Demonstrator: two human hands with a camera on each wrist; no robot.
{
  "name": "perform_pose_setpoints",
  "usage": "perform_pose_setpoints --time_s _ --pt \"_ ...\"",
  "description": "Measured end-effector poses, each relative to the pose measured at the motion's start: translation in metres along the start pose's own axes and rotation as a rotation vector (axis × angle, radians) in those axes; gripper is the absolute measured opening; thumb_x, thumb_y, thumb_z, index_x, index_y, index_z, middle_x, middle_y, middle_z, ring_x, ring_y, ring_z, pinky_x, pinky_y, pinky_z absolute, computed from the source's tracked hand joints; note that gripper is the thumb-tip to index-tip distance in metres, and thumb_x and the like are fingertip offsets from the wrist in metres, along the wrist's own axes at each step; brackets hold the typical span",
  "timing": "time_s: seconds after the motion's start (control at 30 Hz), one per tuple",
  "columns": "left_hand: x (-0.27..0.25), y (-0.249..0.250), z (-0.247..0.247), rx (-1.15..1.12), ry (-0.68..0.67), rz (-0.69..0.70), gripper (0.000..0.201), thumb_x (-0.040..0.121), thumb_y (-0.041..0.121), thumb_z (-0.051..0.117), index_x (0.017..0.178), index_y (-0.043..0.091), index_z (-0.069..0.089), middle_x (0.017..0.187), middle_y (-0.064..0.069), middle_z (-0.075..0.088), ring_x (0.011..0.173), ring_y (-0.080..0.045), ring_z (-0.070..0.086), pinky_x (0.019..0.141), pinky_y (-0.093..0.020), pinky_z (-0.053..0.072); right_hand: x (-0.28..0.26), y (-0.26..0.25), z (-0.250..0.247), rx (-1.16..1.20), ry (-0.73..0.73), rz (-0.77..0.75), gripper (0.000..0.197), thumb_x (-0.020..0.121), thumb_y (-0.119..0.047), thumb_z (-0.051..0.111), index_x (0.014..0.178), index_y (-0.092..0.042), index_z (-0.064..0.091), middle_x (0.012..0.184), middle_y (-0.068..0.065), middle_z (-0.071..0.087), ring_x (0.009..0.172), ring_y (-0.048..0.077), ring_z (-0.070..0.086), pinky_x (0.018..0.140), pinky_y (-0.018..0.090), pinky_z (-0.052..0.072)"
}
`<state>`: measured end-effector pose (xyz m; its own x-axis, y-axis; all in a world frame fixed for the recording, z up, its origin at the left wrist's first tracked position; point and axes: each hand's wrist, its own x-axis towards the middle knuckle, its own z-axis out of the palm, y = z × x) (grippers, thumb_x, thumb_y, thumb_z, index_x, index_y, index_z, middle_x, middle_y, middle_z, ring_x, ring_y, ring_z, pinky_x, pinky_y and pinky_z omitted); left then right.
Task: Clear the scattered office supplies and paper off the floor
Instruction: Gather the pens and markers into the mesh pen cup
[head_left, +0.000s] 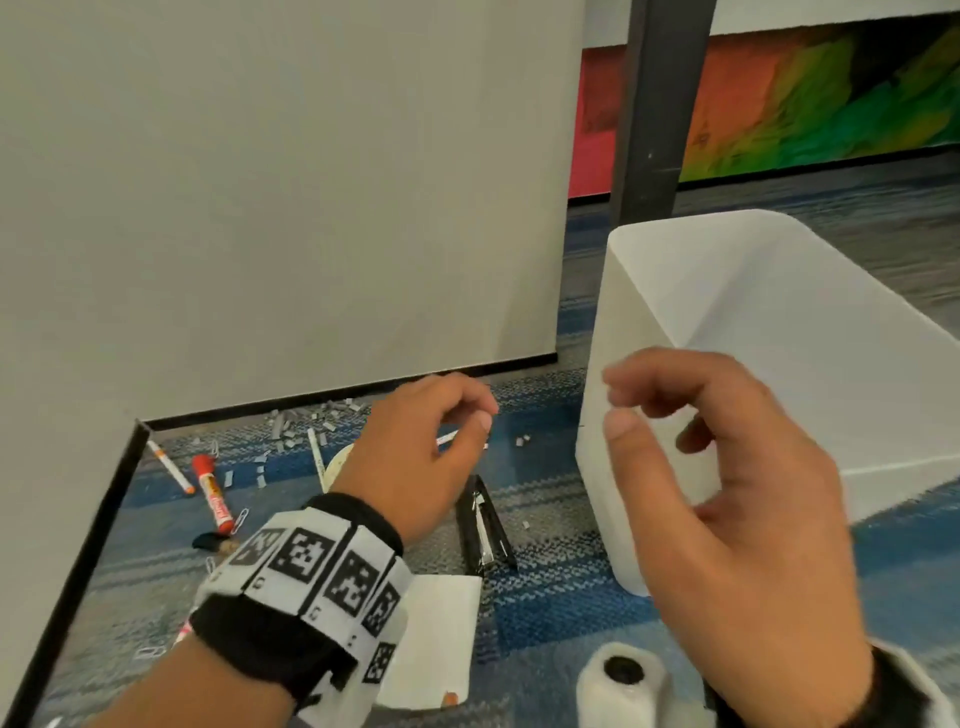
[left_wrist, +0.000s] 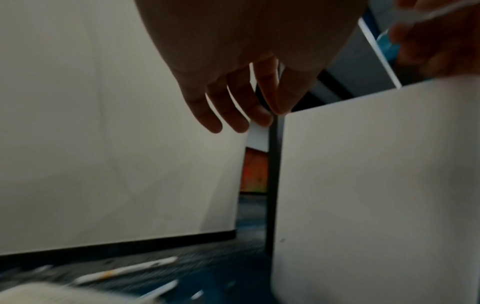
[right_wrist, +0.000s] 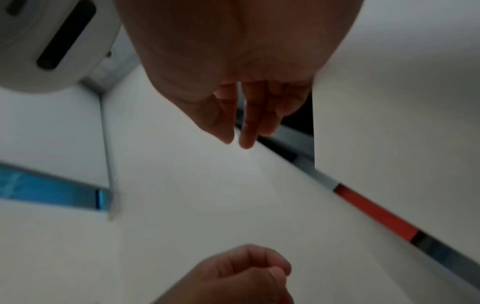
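My left hand (head_left: 485, 415) hovers over the carpet left of a tall white bin (head_left: 691, 221), fingers loosely curled, nothing visible in it. In the left wrist view its fingers (left_wrist: 233, 115) hang fairly straight beside the bin (left_wrist: 376, 185). My right hand (head_left: 623, 400) floats in front of the bin's near corner, thumb and fingers apart and empty. On the floor lie a red marker (head_left: 213, 493), a white pen with an orange tip (head_left: 169, 467), a heap of grey staples (head_left: 306, 421), a black stapler (head_left: 485, 525), a white paper sheet (head_left: 441, 639) and a tape roll (head_left: 623, 675).
A pale partition wall (head_left: 260, 208) with a black base strip closes off the back and left. A dark post (head_left: 654, 104) stands behind the bin. Paper clips (head_left: 240, 519) and a black binder clip (head_left: 208, 543) lie near the marker on the blue-grey carpet (head_left: 545, 613).
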<state>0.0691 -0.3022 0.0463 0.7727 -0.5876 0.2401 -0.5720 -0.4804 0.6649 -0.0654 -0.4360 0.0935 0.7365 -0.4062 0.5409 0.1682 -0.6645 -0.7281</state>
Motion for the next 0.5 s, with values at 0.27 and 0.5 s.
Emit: perform_pose_setpoints --time_s 0.27,0.5 --pt "-0.069 -0.100 -0.019 0.170 -0.114 -0.450 0.012 0.091 0.021 0.052 0.096 0.031 0.049 0.071 0.009 0.053 0.065 -0.008 0.050 0.057 -0.020 0.035 -0.031 0.026 0.088 -0.060 -0.428 0.015 0.018 0.085 -0.023 0.052 0.099 -0.032 0.058 0.088 -0.013 0.055 0.085 0.009 0.050 0.073 0.018 0.036" --pt "-0.085 -0.152 -0.014 0.356 -0.280 -0.566 0.064 0.088 0.025 0.056 0.140 0.029 0.019 0.131 -0.005 0.033 0.102 -0.026 0.057 0.089 -0.040 0.048 0.005 0.077 0.192 -0.387 -0.960 0.100 0.054 0.085 -0.011 0.053 0.133 -0.029 0.038 0.127 0.005 0.042 0.111 0.025 0.051 0.092 0.034 0.044"
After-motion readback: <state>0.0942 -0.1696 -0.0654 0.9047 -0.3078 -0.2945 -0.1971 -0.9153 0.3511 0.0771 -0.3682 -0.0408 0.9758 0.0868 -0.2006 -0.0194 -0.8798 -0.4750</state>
